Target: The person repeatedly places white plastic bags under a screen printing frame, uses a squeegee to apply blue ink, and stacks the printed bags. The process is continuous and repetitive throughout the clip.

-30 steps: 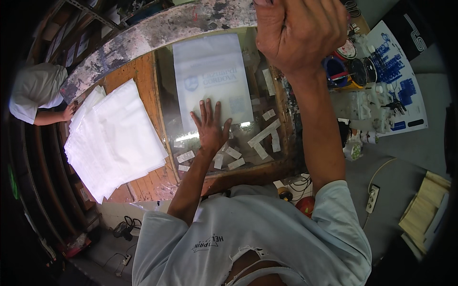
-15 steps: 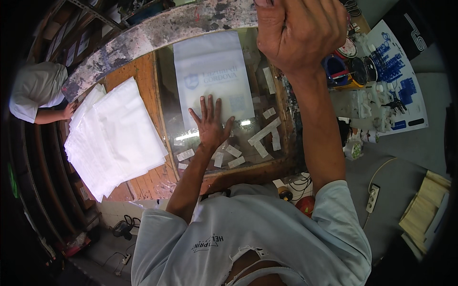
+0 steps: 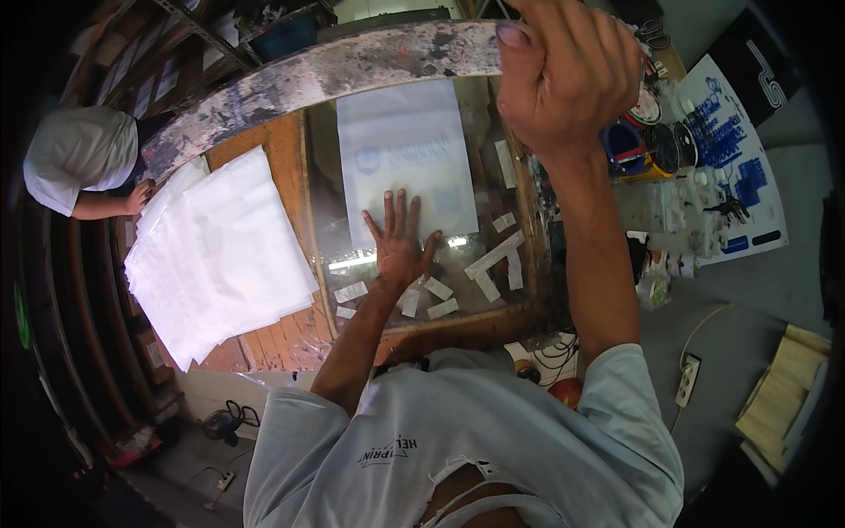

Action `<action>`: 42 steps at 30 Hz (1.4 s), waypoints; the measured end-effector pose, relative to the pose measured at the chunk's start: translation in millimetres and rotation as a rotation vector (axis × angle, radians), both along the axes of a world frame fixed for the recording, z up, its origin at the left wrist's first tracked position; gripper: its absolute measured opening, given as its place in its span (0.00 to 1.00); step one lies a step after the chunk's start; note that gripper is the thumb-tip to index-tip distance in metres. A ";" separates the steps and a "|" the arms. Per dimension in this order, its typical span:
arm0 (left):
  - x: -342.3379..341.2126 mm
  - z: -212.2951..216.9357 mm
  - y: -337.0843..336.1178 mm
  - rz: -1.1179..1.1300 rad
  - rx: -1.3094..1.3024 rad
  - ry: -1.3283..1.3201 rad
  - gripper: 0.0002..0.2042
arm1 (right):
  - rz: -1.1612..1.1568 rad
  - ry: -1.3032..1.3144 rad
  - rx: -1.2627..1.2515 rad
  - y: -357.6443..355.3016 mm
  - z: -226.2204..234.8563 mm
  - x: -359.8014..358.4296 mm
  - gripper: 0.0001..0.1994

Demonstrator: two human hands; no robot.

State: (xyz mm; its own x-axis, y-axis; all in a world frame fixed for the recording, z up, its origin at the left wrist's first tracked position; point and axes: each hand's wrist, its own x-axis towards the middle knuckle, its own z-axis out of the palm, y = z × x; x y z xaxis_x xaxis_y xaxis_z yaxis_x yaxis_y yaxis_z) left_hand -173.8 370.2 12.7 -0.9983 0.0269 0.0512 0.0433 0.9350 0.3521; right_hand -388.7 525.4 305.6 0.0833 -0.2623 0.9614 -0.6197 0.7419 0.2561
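Observation:
A thin whitish plastic bag or sheet with a faint, blurred blue print lies on the glass panel of the table. My left hand is open, its fingers spread flat over the bag's near end and the glass beside it. High at the right, my right hand is closed at the end of a paint-stained frame, which spans the far side of the table. The undersides of its curled fingers are hidden. Left of the glass, a fanned stack of white sheets rests on the wooden tabletop.
Several pale tape strips dot the glass. At the far left another person's hand touches the stack's edge. Ink tubs and small bottles crowd the right side, beside a blue-stained board. A power strip lies lower right.
The whole view has shifted slightly, with the table things lower and to the right. The other person leans nearer the table. My left hand stays flat on the bag; my right stays closed.

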 end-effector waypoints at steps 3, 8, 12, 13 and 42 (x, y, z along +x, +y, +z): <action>-1.0 2.3 0.4 -0.004 0.003 0.019 0.38 | 0.016 -0.071 0.028 0.6 7.4 9.5 0.23; 1.5 41.0 -2.3 0.085 0.241 0.105 0.36 | -0.014 -0.510 0.264 28.9 -8.5 54.5 0.36; 47.8 104.8 -5.9 0.255 1.140 0.306 0.34 | -0.066 -0.934 0.576 54.4 -32.4 115.5 0.38; 67.0 119.7 -1.1 0.373 1.365 0.346 0.32 | -0.030 -0.993 0.676 57.1 -38.0 125.7 0.38; 96.9 78.2 3.9 1.250 2.020 -0.295 0.16 | 0.073 -0.954 0.309 -124.7 -260.2 -108.5 0.24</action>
State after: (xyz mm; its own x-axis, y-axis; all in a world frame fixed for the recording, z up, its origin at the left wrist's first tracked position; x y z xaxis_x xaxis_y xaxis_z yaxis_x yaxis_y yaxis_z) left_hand -76.9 374.1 90.9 -0.4801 -0.2287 -0.8469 -0.2394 -0.8946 0.3772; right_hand -497.3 400.7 45.4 -0.6606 -0.5367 0.5249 -0.7076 0.6788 -0.1964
